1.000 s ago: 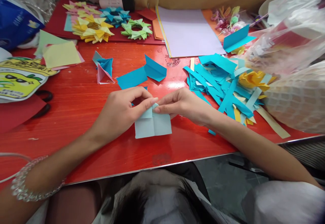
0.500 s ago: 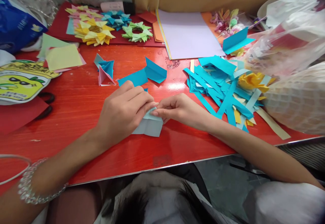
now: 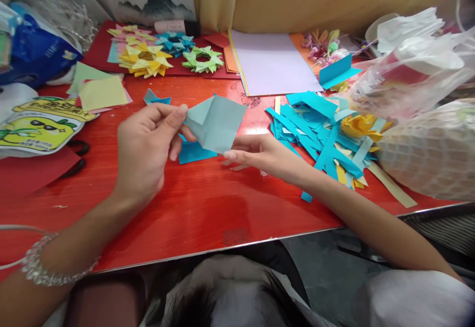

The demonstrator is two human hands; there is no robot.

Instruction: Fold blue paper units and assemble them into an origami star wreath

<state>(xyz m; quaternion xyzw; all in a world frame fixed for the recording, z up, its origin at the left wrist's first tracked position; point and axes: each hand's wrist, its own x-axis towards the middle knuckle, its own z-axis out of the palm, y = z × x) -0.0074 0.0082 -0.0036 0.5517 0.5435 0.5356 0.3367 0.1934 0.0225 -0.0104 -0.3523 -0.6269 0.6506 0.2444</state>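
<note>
A pale blue sheet of paper (image 3: 224, 119), creased and folded at its left side, is held up above the red table (image 3: 222, 208). My left hand (image 3: 146, 144) pinches its left corner between thumb and fingers. At the lower right corner is my right hand (image 3: 265, 156), thumb by the bottom edge and fingers partly behind the sheet, in a loose grip. Below and behind the sheet lies a darker blue folded paper (image 3: 196, 153), partly covered. A small folded paper piece (image 3: 158, 99) shows just beyond my left hand.
Blue paper strips (image 3: 311, 129) are heaped at the right, near a netted bundle (image 3: 426, 154) and plastic bag. Folded paper rings (image 3: 145, 60) and a lilac sheet stack (image 3: 274, 65) lie at the back. Yellow squares (image 3: 104, 93) and a lemon-printed pouch (image 3: 40, 124) are at left.
Both hands have lifted the pale blue paper off the table and turned it up, more of it showing. My left hand has shifted left, away from my right. A small blue scrap now shows near my right forearm.
</note>
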